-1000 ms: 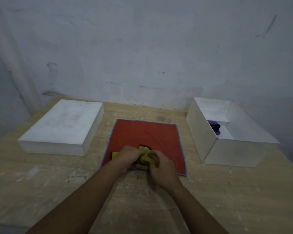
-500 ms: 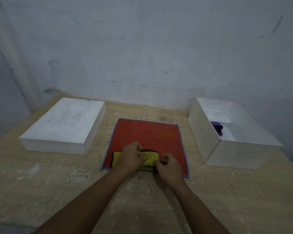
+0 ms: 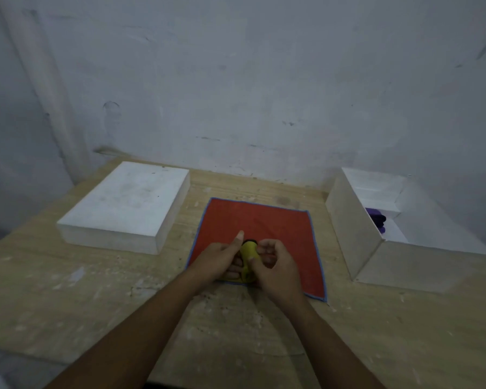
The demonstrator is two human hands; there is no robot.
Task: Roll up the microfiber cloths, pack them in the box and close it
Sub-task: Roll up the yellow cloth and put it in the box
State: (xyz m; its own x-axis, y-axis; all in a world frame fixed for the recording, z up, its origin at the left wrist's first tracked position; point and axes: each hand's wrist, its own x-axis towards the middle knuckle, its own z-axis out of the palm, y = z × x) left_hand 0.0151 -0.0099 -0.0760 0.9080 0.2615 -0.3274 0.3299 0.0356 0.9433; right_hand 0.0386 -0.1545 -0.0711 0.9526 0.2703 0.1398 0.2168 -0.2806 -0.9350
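Note:
A yellow cloth with black trim (image 3: 248, 252), rolled into a short bundle, stands between both hands over the near edge of a flat red cloth with blue trim (image 3: 264, 223). My left hand (image 3: 220, 258) grips the roll from the left, thumb pointing up. My right hand (image 3: 275, 266) pinches it from the right with curled fingers. The open white box (image 3: 351, 228) stands at the right with a rolled purple cloth (image 3: 376, 219) inside. Its white lid (image 3: 124, 203) lies at the left.
Everything rests on a wooden table (image 3: 68, 299) pushed against a grey wall (image 3: 236, 94). The table's near edge runs across the bottom of the view.
The yellow cloth lay as a flat strip half a second ago; now it is gathered into an upright roll between both hands, which have closed in together.

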